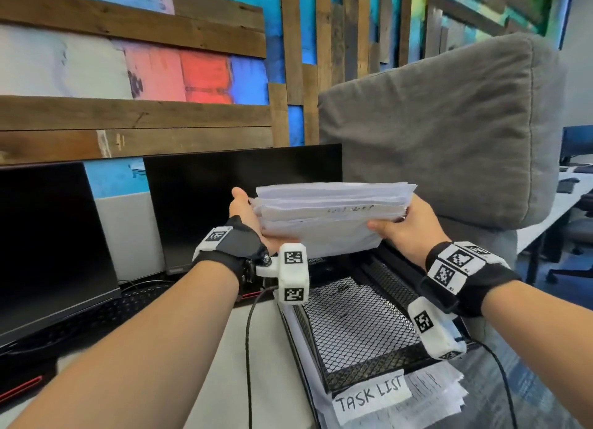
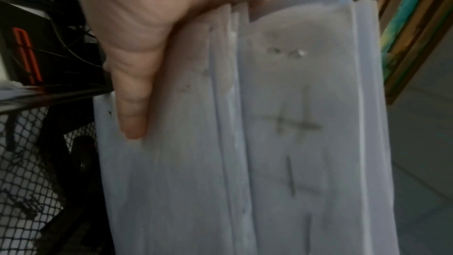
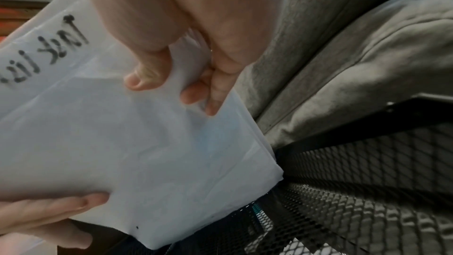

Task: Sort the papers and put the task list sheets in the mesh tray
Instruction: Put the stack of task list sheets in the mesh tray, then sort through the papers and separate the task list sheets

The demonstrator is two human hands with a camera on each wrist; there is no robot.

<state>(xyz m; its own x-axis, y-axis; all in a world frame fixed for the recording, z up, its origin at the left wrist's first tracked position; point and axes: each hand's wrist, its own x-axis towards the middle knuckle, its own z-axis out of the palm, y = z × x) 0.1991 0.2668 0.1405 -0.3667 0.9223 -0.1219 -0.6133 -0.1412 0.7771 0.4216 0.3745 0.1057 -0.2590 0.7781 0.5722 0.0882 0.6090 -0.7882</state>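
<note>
A thick stack of white sheets (image 1: pixel 330 210) hangs in the air above the back end of the black mesh tray (image 1: pixel 356 326). My left hand (image 1: pixel 247 213) grips the stack's left edge, with a finger (image 2: pixel 132 104) laid along the paper stack (image 2: pixel 282 133). On the other side my right hand (image 1: pixel 407 226) holds the right edge, thumb on top. In the right wrist view the fingers (image 3: pixel 147 73) curl round the stack's (image 3: pixel 137 143) edge, and its underside reads "Task list" in marker. The tray (image 3: pixel 367 201) lies just below.
A "TASK LIST" label (image 1: pixel 372 399) sticks to the tray's front, and more printed papers (image 1: pixel 433 396) lie under it. Two dark monitors (image 1: pixel 237 197) and a keyboard (image 1: pixel 96 316) stand to the left. A grey cushioned chair back (image 1: pixel 449 133) rises right behind the tray.
</note>
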